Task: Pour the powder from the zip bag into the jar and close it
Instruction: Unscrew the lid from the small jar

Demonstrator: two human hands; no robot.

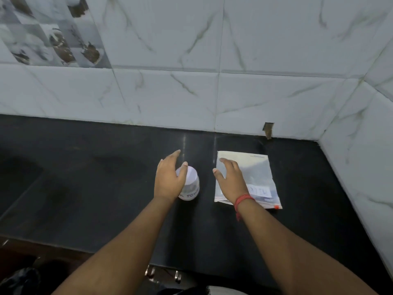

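L hand (169, 179) half-hiding jar (190, 186) lid.

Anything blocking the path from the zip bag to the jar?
Nothing visible. The zip bag lies flat under the right hand; the jar stands under the left hand, lid on. Only bare black counter lies between them.

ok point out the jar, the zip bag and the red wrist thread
jar (192, 185), head view, on its clear side wall
zip bag (258, 173), head view, on its flat clear middle
red wrist thread (244, 199), head view, on the band across the right wrist
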